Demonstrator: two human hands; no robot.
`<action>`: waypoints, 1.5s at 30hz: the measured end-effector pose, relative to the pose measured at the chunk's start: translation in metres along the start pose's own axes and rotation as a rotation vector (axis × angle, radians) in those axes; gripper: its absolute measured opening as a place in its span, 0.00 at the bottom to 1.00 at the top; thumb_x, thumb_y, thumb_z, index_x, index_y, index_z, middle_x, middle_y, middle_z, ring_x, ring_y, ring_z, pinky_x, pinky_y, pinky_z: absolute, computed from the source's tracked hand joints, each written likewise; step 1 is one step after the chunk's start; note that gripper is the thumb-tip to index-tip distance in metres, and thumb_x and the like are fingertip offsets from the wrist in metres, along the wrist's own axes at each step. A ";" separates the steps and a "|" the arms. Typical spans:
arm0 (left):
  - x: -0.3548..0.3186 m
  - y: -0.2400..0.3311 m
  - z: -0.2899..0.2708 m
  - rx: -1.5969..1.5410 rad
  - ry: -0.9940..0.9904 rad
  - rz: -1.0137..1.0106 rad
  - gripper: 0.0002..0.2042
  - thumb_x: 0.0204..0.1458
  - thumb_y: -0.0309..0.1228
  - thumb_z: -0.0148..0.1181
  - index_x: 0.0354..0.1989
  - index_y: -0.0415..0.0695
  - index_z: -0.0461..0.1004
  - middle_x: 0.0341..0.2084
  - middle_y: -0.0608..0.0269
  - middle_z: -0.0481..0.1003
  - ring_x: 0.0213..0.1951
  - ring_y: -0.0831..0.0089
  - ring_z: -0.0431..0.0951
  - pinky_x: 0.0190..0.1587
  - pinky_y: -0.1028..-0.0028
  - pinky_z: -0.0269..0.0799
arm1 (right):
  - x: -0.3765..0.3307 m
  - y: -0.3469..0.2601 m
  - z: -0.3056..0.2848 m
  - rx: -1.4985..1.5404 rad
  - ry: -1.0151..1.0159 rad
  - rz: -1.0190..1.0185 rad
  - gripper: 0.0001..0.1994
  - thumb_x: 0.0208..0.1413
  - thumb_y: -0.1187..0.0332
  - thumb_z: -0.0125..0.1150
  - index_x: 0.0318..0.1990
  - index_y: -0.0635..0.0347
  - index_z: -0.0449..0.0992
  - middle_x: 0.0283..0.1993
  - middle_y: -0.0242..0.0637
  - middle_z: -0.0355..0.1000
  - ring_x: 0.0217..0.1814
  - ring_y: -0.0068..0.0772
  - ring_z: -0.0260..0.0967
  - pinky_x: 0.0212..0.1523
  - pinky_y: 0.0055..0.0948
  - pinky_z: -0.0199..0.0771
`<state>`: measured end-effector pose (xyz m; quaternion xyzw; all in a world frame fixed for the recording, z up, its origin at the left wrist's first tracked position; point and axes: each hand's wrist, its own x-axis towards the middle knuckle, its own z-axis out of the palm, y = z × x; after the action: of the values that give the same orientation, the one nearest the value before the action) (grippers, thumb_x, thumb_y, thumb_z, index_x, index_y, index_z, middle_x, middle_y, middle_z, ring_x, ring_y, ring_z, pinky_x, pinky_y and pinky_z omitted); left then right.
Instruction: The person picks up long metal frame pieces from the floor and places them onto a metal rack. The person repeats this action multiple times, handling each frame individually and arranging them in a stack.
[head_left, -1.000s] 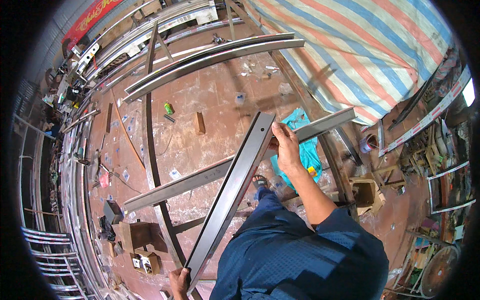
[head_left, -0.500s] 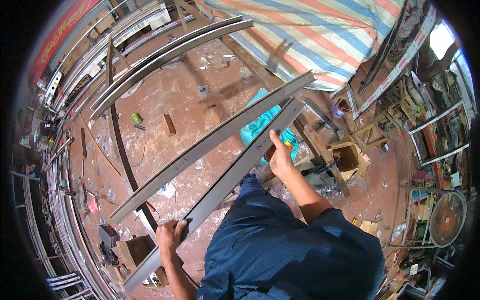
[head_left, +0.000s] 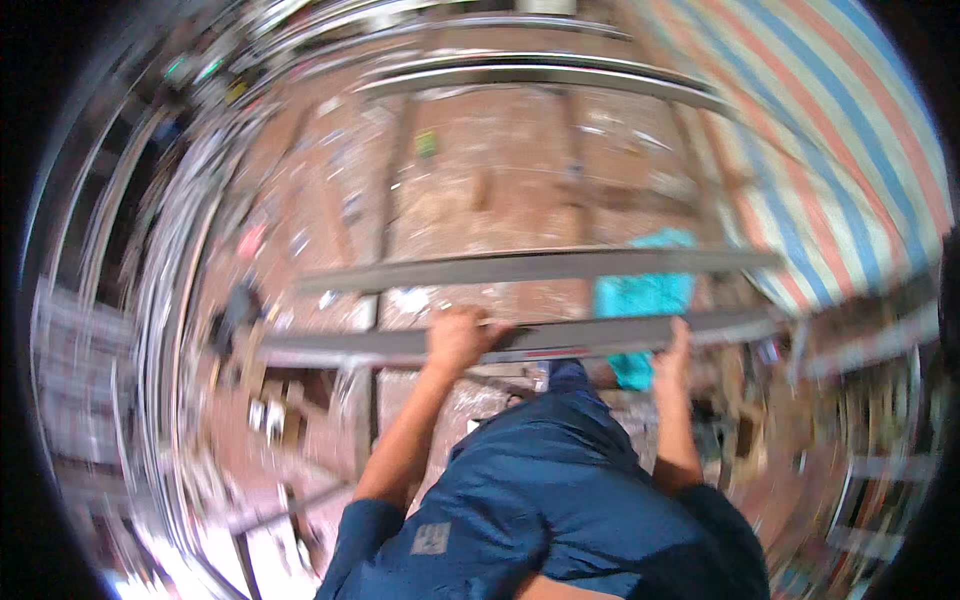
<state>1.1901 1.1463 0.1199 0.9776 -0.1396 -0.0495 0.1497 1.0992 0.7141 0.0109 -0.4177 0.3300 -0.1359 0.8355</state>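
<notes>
The striped tarp (head_left: pixel 800 130) is seen at upper right; below and left of it, the near bar (head_left: pixel 590 335) is held crosswise, roughly parallel to the far bar (head_left: pixel 540 266) just beyond. The near bar is gripped by the left hand (head_left: pixel 458 340) near its middle and by the right hand (head_left: pixel 673 360) toward its right end; exact finger closure is blurred.
</notes>
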 end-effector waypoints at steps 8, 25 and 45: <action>-0.038 0.008 0.011 -0.070 0.402 -0.011 0.29 0.59 0.62 0.59 0.31 0.44 0.84 0.32 0.52 0.83 0.42 0.55 0.83 0.52 0.56 0.72 | -0.014 -0.013 0.033 -0.097 0.205 0.003 0.40 0.56 0.37 0.68 0.69 0.52 0.68 0.67 0.37 0.72 0.57 0.42 0.74 0.47 0.46 0.73; -0.023 0.005 0.058 -0.084 0.712 -0.091 0.22 0.46 0.56 0.67 0.18 0.48 0.81 0.23 0.60 0.80 0.36 0.58 0.81 0.44 0.59 0.73 | -0.049 -0.030 0.052 -0.553 0.114 -0.006 0.44 0.49 0.19 0.57 0.51 0.55 0.76 0.36 0.39 0.69 0.31 0.36 0.58 0.34 0.39 0.55; -0.049 0.039 0.050 0.012 0.903 -0.319 0.21 0.58 0.53 0.65 0.51 0.50 0.81 0.55 0.59 0.78 0.62 0.61 0.74 0.71 0.47 0.57 | -0.031 -0.046 0.051 -0.655 -0.109 0.202 0.51 0.39 0.09 0.50 0.36 0.57 0.69 0.32 0.36 0.62 0.30 0.34 0.53 0.36 0.39 0.53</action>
<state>1.1258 1.1106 0.0870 0.9114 0.0909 0.3588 0.1801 1.1119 0.7324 0.0831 -0.6358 0.3505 0.0832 0.6826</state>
